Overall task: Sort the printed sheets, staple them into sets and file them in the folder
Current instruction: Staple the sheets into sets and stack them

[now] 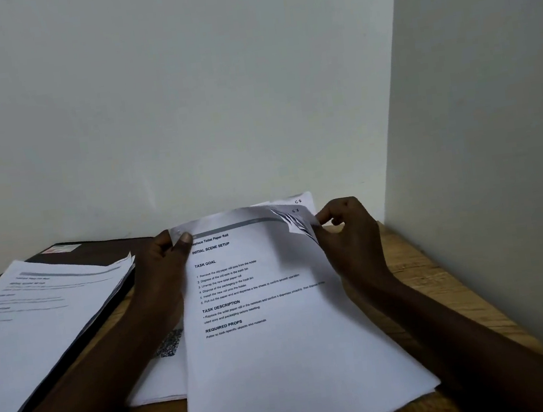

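A stack of printed sheets [280, 341] headed "Replace Toilet Paper Roll" lies tilted on the wooden table, in front of me. My left hand [165, 270] pinches its top left corner, thumb on top. My right hand [349, 240] pinches the top right corner, where several page corners curl up and fan apart. A second pile of printed sheets [38, 320] rests on a dark folder [98, 251] at the left. No stapler is in view.
A loose white sheet [158, 380] with a QR code lies under the held stack. The wooden table [444, 287] meets a white wall behind and a white partition [495, 144] close on the right.
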Motion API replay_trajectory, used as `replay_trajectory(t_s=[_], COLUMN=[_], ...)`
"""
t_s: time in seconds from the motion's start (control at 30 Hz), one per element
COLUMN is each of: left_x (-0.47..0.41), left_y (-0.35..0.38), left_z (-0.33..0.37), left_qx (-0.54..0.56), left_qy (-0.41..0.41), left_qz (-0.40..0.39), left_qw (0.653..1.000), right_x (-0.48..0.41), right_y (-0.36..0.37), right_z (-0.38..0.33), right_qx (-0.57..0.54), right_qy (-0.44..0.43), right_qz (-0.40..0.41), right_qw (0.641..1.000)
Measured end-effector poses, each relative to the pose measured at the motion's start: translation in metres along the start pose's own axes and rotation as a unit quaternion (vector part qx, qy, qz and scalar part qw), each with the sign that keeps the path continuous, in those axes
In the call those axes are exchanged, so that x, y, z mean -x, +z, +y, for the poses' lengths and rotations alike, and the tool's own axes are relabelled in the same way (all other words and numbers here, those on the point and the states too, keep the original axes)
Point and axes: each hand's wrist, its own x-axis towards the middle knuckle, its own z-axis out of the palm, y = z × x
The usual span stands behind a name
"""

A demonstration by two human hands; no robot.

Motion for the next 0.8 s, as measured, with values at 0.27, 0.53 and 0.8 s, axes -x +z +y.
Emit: replay_trajectory(t_s=[0.27, 0.53, 0.8], left_x=[0.0, 0.001, 0.002], left_y=[-0.003, 0.001, 0.0], left_z=[0.0, 0.002, 0.003], left_qx=[0.026, 0.027, 0.03], left_qy=[-0.013, -0.012, -0.013], left_qz=[-0.008, -0.011, -0.009], left_qw=[1.0, 1.0, 0.999], right_x=[0.002, -0.001, -0.003], right_y=[0.001, 0.002, -0.004], right_z=[-0.01, 0.003, 0.0], right_qx=[-0.154, -0.056, -0.097], right_qy=[0.098, 0.14, 0.081], right_qz=[-0.081, -0.059, -0.052], right_qw=[0.98, 0.987, 0.991])
